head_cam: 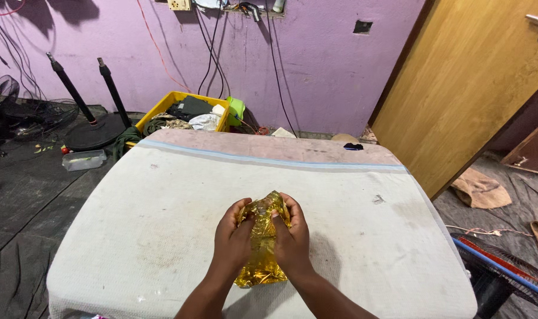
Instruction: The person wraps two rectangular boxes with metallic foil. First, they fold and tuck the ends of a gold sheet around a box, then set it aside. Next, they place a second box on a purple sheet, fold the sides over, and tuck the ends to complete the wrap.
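Observation:
A crumpled sheet of shiny gold foil (262, 242) lies bunched on a white cloth-covered table (162, 224) near the front edge. My left hand (233, 236) grips its left side with the fingers curled over the top. On the right side my right hand (291, 233) pinches the foil with thumb and fingers. Both hands press together around the upper part of the bundle. The lower end of the foil spreads out on the cloth between my forearms.
A yellow crate (183, 112) of cloths and odds stands on the floor beyond the table. Two black stands (92, 112) and a clear plastic box (83, 159) are at the left. A wooden door (470, 88) is at the right, a fan guard (505, 266) at lower right.

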